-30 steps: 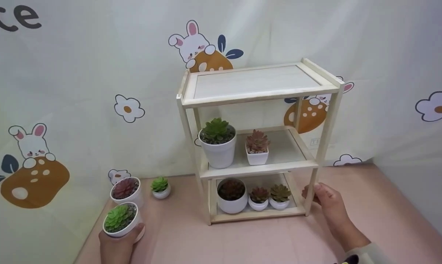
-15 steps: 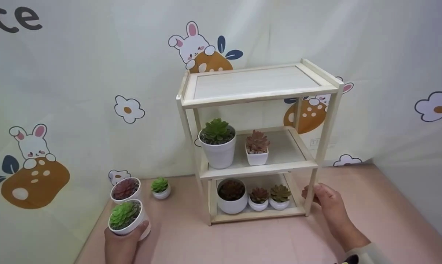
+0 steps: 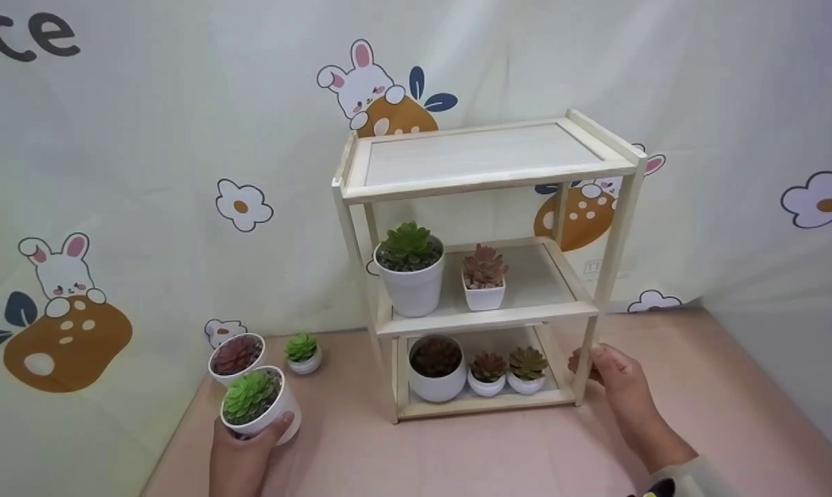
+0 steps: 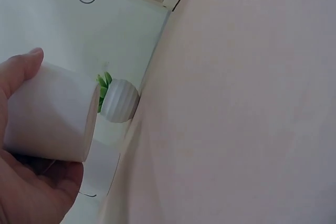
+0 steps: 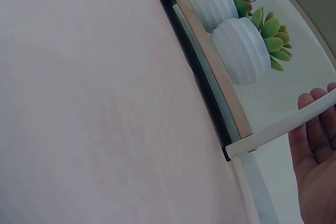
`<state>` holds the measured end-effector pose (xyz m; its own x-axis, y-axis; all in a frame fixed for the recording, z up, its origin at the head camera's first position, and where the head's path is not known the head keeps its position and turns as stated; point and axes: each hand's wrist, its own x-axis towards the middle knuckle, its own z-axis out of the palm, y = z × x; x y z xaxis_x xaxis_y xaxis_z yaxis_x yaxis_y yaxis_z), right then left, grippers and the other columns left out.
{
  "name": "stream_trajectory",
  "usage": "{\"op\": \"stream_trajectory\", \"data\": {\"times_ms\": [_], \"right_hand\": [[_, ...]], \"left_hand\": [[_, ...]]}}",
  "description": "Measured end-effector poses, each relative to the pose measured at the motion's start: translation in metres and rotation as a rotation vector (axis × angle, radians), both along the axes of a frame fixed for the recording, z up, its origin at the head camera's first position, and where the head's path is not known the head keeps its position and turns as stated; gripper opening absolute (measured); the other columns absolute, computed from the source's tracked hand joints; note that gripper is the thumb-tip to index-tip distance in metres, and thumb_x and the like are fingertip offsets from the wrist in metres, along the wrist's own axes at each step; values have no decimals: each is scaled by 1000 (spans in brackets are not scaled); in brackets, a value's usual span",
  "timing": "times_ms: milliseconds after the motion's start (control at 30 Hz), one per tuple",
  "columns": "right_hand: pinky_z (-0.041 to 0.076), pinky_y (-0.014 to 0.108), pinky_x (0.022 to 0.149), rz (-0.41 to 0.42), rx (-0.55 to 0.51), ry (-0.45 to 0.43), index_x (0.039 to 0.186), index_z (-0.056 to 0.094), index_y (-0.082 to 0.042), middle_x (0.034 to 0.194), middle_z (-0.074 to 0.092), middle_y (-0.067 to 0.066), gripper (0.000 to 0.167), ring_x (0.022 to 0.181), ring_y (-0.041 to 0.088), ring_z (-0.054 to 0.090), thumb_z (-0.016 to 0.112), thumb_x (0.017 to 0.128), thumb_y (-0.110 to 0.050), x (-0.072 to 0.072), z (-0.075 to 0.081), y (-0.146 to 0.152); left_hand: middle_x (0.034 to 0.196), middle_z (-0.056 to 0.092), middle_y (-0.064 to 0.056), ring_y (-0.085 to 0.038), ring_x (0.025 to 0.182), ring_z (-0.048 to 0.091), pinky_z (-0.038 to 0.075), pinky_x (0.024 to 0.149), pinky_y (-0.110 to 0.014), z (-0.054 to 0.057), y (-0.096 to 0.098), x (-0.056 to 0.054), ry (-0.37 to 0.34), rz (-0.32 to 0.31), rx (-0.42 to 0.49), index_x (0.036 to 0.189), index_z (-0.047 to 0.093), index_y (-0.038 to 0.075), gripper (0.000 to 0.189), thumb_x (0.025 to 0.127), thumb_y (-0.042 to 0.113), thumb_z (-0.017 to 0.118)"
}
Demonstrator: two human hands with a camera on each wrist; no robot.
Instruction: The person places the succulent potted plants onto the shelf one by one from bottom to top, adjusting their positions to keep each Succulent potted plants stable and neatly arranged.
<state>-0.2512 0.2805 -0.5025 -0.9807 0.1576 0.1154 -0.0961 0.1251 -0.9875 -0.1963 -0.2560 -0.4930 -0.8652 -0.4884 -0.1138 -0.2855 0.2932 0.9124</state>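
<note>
My left hand (image 3: 240,459) grips a white round pot (image 3: 288,414) with a bright green succulent, thumb on one side and fingers on the other. The pot leans a little, and in the left wrist view the base of the pot (image 4: 55,111) shows clear of the table. Just behind it stands a white pot with a dark red succulent (image 3: 236,355). My right hand (image 3: 626,386) holds the lower front right leg (image 3: 585,362) of a pale wooden three-tier shelf (image 3: 492,317). In the right wrist view, fingers (image 5: 299,145) reach behind that leg.
A small green succulent (image 3: 301,351) stands left of the shelf. On the middle tier are a large green succulent (image 3: 412,290) and a pink one (image 3: 485,297). The bottom tier bears a dark red succulent (image 3: 437,383) and two small ones (image 3: 487,383). A printed cloth (image 3: 147,138) hangs behind.
My left hand has moved the potted green succulent to the right and slightly farther from me, tilting it a little. The right hand and the shelf have stayed in place.
</note>
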Motion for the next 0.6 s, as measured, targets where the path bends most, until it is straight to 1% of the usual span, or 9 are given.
{"op": "stream_trajectory", "data": {"times_ms": [133, 300, 500, 600], "right_hand": [[53, 20, 92, 7, 13, 10, 118, 68, 6, 109, 75, 13, 51, 102, 11, 71, 43, 113, -38, 0, -1, 0], [53, 20, 92, 5, 15, 11, 119, 67, 7, 109, 75, 14, 52, 102, 11, 70, 43, 112, -38, -1, -1, 0], [53, 19, 93, 2, 17, -14, 121, 67, 6, 111, 76, 13, 54, 103, 10, 71, 44, 112, -42, -1, -1, 1], [53, 19, 93, 4, 25, -15, 121, 67, 6, 112, 76, 13, 54, 103, 10, 71, 44, 112, -42, 0, -1, 1]], "left_hand": [[156, 36, -31, -44, 145, 37, 27, 124, -58, 3, 4, 1, -5, -39, 9, 158, 16, -7, 123, 78, 52, 89], [158, 34, -31, -45, 147, 37, 29, 124, -58, 7, 8, 0, -11, -88, 19, 159, 14, -6, 126, 77, 52, 90], [160, 33, -30, -46, 149, 34, 28, 125, -58, 11, 14, 0, -31, -119, 35, 161, 12, -3, 130, 75, 54, 90], [160, 34, -29, -46, 149, 35, 29, 124, -58, 12, 17, 2, -17, -135, 39, 161, 14, -1, 125, 77, 50, 90]]}}
